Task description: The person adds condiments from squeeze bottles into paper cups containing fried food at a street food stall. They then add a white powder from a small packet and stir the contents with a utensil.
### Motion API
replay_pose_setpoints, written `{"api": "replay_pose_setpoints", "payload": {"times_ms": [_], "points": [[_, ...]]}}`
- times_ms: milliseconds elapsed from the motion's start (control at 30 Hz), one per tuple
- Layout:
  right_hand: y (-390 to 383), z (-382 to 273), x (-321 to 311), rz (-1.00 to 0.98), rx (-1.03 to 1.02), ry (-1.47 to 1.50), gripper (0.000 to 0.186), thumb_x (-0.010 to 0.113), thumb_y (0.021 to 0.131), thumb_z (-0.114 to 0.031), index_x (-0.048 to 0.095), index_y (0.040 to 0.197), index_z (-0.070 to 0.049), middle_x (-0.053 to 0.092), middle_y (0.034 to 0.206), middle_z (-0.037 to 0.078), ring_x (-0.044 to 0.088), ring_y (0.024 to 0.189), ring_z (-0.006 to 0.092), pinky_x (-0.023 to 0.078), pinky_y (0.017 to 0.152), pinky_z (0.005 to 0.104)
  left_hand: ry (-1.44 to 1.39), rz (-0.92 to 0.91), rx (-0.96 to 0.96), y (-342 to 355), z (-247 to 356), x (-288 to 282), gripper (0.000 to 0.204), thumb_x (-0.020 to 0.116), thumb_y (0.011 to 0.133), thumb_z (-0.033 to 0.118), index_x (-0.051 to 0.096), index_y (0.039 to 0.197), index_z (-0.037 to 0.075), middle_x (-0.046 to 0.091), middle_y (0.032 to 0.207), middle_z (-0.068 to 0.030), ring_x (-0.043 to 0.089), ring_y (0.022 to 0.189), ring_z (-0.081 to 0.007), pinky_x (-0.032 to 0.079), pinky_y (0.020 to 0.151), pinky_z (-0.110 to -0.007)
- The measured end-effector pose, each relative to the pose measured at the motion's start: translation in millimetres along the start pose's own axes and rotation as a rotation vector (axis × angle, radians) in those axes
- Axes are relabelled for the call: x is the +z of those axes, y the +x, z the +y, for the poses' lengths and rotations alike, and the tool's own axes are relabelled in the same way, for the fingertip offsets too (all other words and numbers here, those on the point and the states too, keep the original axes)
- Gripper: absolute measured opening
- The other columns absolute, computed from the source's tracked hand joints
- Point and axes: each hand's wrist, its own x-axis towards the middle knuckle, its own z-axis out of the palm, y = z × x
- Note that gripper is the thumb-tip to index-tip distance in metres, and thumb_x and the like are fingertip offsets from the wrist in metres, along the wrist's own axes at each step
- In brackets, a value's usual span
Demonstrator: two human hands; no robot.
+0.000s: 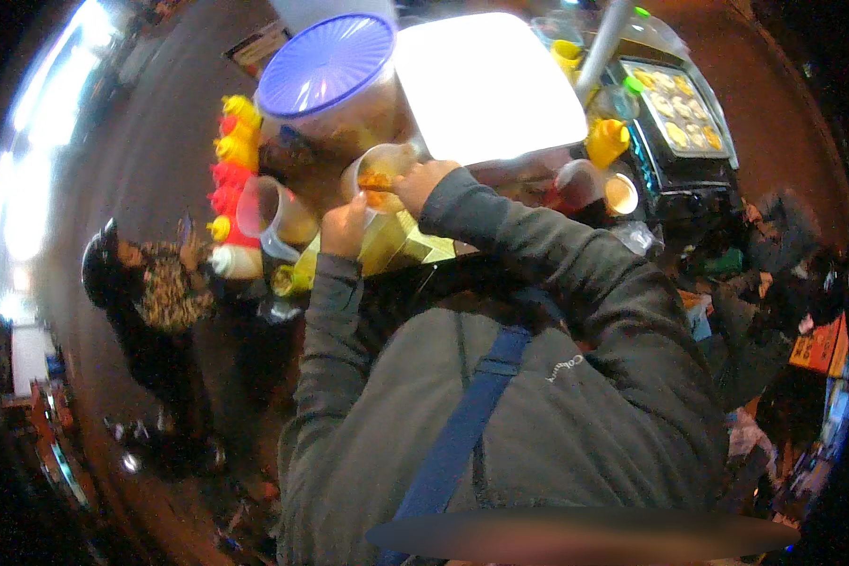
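Note:
My left hand (343, 226) grips the lower edge of a clear plastic container (368, 162) with orange-brown food (377, 181) in it. My right hand (426, 189) is closed at the container's right side, on what looks like a utensil reaching into the food; the fingers partly hide it. A yellowish surface (391, 245) lies below the container. An empty-looking clear jug (272, 212) stands left of my left hand. Behind the container are a large tub with a blue lid (325, 61) and a bright white board or lid (486, 80).
A row of red, yellow and white squeeze bottles (231, 193) lines the left edge. At right are a yellow bottle (608, 141), cups (620, 193) and a griddle (674, 108) with several pieces of food. One person (160, 283) stands at left; others (773, 245) are at right.

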Motion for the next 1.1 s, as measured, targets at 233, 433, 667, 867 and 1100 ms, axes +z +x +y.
{"api": "replay_pose_setpoints", "payload": {"times_ms": [233,433,667,867,1100], "points": [[-7.4,6.9,10.6,-0.133,-0.081,0.033,0.016,0.059,0.084,-0.015,0.072,0.085,-0.005,0.072,0.086,0.018,0.072,0.079,0.0338,0.058,0.071,0.0447,-0.097,-0.069,-0.173,2.2,7.4,-3.0,0.059,0.051,0.101,0.041,0.057,0.063,-0.003,0.049,0.053,-0.0107,0.045,0.052,-0.0182,0.038,0.053,-0.04],[-3.2,24.9,3.1,-0.038,-0.003,-0.044,0.021,0.06,0.087,-0.021,0.074,0.093,-0.006,0.072,0.088,0.017,0.072,0.085,0.0335,0.058,0.073,0.0441,-0.18,-0.062,-0.232,6.7,6.6,-6.8,0.056,0.052,0.101,0.04,0.062,0.066,-0.002,0.051,0.055,-0.0087,0.048,0.053,-0.0175,0.04,0.054,-0.039],[-4.5,31.3,-46.1,-0.053,0.031,-0.156,0.02,0.066,0.084,-0.031,0.075,0.093,-0.016,0.072,0.089,0.013,0.071,0.084,0.0333,0.055,0.077,0.0461,-0.409,0.01,-0.329,7.3,5.4,8.2,0.051,0.053,0.099,0.046,0.069,0.084,0.0,0.056,0.059,-0.006,0.055,0.054,-0.0147,0.043,0.051,-0.034],[-12.0,37.6,-117.5,0.274,-0.055,-0.215,0.017,0.068,0.085,-0.028,0.076,0.093,-0.015,0.071,0.083,0.01,0.068,0.078,0.03,0.055,0.074,0.0411,-0.869,0.045,-0.63,25.0,19.1,29.1,0.06,0.045,0.101,0.057,0.064,0.08,0.004,0.058,0.066,-0.0033,0.056,0.056,-0.013,0.046,0.055,-0.029],[52.9,-9.0,-131.6,0.309,-0.231,0.114,0.028,0.067,0.09,-0.034,0.076,0.101,-0.009,0.073,0.093,0.016,0.071,0.084,0.031,0.056,0.075,0.0378,-0.857,0.074,-0.45,20.1,10.1,30.7,0.053,0.044,0.104,0.053,0.062,0.106,0.002,0.063,0.087,-0.0023,0.058,0.075,-0.0103,0.048,0.07,-0.026]]}}
